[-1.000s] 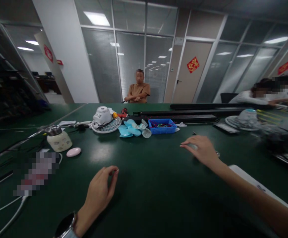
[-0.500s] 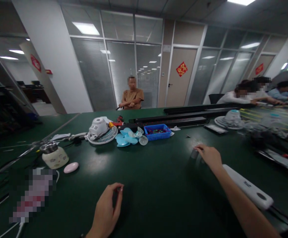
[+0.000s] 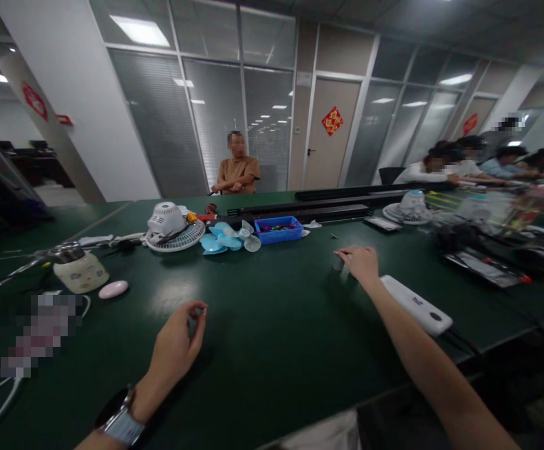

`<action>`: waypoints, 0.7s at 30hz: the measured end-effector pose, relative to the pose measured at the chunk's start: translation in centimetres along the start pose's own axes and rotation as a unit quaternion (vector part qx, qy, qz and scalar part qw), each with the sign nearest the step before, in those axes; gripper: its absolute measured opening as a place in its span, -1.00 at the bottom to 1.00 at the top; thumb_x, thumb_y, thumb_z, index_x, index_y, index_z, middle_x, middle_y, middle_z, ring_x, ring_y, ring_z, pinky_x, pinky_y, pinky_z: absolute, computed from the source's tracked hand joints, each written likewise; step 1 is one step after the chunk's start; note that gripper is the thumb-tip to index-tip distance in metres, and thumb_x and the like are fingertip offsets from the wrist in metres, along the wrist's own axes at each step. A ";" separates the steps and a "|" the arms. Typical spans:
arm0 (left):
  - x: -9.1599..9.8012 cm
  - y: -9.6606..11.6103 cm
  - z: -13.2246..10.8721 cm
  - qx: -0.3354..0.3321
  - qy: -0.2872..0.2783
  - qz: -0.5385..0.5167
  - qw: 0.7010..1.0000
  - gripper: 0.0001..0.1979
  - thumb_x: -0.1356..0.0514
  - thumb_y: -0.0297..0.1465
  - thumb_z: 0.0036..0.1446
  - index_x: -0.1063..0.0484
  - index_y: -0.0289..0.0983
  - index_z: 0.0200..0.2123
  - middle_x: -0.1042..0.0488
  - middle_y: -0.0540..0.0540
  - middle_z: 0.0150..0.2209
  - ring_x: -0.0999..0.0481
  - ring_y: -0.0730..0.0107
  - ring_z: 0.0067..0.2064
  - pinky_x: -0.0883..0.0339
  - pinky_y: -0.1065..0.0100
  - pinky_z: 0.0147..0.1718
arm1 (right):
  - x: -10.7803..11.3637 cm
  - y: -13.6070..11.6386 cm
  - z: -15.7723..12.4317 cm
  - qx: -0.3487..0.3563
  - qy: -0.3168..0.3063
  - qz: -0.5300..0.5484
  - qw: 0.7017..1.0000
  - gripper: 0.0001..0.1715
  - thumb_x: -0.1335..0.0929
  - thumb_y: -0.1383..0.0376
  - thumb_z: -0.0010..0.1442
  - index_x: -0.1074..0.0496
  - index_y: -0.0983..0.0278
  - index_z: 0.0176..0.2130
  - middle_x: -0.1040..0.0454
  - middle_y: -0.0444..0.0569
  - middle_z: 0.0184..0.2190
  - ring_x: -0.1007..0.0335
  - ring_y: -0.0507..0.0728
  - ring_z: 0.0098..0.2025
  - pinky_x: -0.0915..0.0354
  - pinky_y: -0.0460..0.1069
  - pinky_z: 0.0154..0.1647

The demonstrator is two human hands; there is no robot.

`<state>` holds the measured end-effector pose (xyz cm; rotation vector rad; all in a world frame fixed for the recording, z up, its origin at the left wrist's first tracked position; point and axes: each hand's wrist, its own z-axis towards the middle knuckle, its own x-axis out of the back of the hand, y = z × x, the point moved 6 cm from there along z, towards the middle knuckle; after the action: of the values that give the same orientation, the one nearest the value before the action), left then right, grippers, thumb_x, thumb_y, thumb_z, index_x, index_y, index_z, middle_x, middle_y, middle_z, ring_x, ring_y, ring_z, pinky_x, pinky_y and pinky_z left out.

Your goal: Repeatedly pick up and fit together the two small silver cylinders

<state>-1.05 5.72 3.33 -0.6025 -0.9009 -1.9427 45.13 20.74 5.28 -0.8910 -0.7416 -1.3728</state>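
Note:
Above the green table (image 3: 253,312), my left hand (image 3: 178,340) is closed, thumb and forefinger tips together. Whatever may be between those tips is too small to make out. A watch (image 3: 124,415) sits on that wrist. Farther off and to the right, my right hand (image 3: 361,265) has its fingertips pinched at the top of a small grey cylinder (image 3: 338,262), which stands on the table. Just beside the right forearm lies a white power strip (image 3: 415,304) with a dark cable.
Toward the back are a blue bin (image 3: 278,232) of small parts, blue fan blades (image 3: 218,240) and a white fan head (image 3: 166,219). At left stand a cream pot (image 3: 82,272) and a pink oval object (image 3: 113,289). A person (image 3: 238,169) sits opposite; several others are at right.
The camera view has shifted, so the table things appear farther left and higher. My left wrist with its watch has come into view. The right hand stays at the grey cylinder.

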 end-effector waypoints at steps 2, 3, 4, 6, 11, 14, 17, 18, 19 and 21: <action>-0.3 0.1 0.2 0.003 -0.010 0.003 1.000 -0.71 -0.05 -0.20 0.23 -0.36 -0.25 -0.10 -0.47 -0.11 -0.31 -0.48 0.33 -0.40 -0.39 0.32 -0.40 | 0.0 0.0 -0.3 0.005 0.015 -0.002 1.000 -0.53 -0.24 0.04 0.33 -0.57 0.23 -0.05 -0.59 0.08 -0.13 -0.41 0.23 -0.05 0.00 0.16 0.13; -0.4 0.1 0.3 0.002 -0.017 0.005 1.000 -0.71 -0.05 -0.21 0.23 -0.35 -0.25 -0.09 -0.47 -0.11 -0.30 -0.48 0.33 -0.40 -0.39 0.32 -0.40 | -0.1 -0.1 -0.5 0.010 0.022 -0.002 1.000 -0.52 -0.25 0.03 0.32 -0.56 0.25 -0.02 -0.58 0.10 -0.12 -0.39 0.23 -0.02 0.03 0.17 0.15; -0.5 0.2 0.3 -0.001 -0.022 0.008 1.000 -0.71 -0.05 -0.22 0.23 -0.35 -0.26 -0.08 -0.47 -0.10 -0.30 -0.48 0.33 -0.40 -0.38 0.31 -0.40 | -0.1 -0.1 -0.6 0.016 0.029 -0.002 0.999 -0.51 -0.27 0.02 0.31 -0.54 0.27 0.00 -0.56 0.11 -0.09 -0.36 0.24 0.02 0.07 0.17 0.18; -0.6 0.3 0.4 -0.005 -0.028 0.011 1.000 -0.70 -0.04 -0.22 0.23 -0.34 -0.26 -0.07 -0.46 -0.09 -0.31 -0.47 0.34 -0.41 -0.38 0.31 -0.40 | -0.2 0.2 -0.9 0.017 0.047 0.001 0.999 -0.46 -0.30 0.00 0.27 -0.49 0.29 0.06 -0.51 0.13 0.00 -0.30 0.25 0.10 0.14 0.19 0.23; -0.3 0.4 0.5 -0.003 -0.024 -0.011 1.000 -0.69 -0.02 -0.20 0.25 -0.31 -0.26 -0.07 -0.43 -0.05 -0.36 -0.45 0.36 -0.47 -0.35 0.31 -0.44 | -0.3 2.5 -1.7 -0.032 0.039 0.013 0.999 -0.21 -0.38 -0.03 0.15 -0.28 0.29 0.23 -0.37 0.18 0.15 -0.25 0.30 0.16 0.03 0.20 0.19; -0.5 0.6 0.5 -0.012 -0.026 -0.016 0.999 -0.67 -0.03 -0.18 0.23 -0.31 -0.26 -0.06 -0.44 -0.06 -0.34 -0.45 0.35 -0.46 -0.35 0.30 -0.45 | -0.3 3.8 -2.4 -0.052 0.017 0.025 0.998 -0.20 -0.41 0.05 0.13 -0.23 0.31 0.25 -0.44 0.19 0.08 -0.33 0.30 0.10 -0.09 0.17 0.13; -0.9 0.9 0.6 -0.019 -0.045 -0.010 0.999 -0.70 -0.03 -0.22 0.23 -0.32 -0.26 -0.07 -0.45 -0.08 -0.32 -0.48 0.31 -0.39 -0.35 0.30 -0.40 | -0.5 4.6 -2.9 -0.057 0.002 0.049 0.997 -0.37 -0.39 0.14 0.15 -0.32 0.30 0.15 -0.54 0.12 -0.09 -0.44 0.26 -0.03 -0.18 0.13 0.05; -1.0 1.1 0.6 -0.024 -0.051 -0.010 0.998 -0.71 -0.03 -0.23 0.24 -0.32 -0.26 -0.06 -0.45 -0.08 -0.32 -0.49 0.30 -0.37 -0.36 0.29 -0.38 | -0.5 4.7 -3.0 -0.056 0.003 0.056 0.997 -0.42 -0.38 0.15 0.15 -0.34 0.29 0.12 -0.56 0.09 -0.13 -0.46 0.25 -0.07 -0.20 0.13 0.04; -1.0 1.2 0.6 -0.026 -0.053 -0.009 0.998 -0.72 -0.03 -0.25 0.24 -0.31 -0.26 -0.06 -0.45 -0.08 -0.32 -0.49 0.29 -0.35 -0.36 0.29 -0.36 | -0.5 4.7 -3.1 -0.054 0.009 0.063 0.996 -0.44 -0.38 0.15 0.15 -0.35 0.29 0.11 -0.57 0.08 -0.17 -0.48 0.25 -0.10 -0.20 0.14 0.03; -0.8 1.2 0.5 -0.025 -0.049 -0.012 0.998 -0.73 -0.03 -0.28 0.24 -0.31 -0.27 -0.05 -0.45 -0.10 -0.29 -0.49 0.29 -0.32 -0.36 0.28 -0.33 | -0.2 4.3 -3.6 -0.049 0.030 0.079 0.995 -0.40 -0.40 0.15 0.13 -0.33 0.31 0.11 -0.58 0.07 -0.25 -0.49 0.25 -0.14 -0.20 0.18 0.06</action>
<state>0.42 6.09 3.50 -0.7241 -0.9251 -1.9769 49.20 17.67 2.95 -0.9601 -0.5492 -1.2992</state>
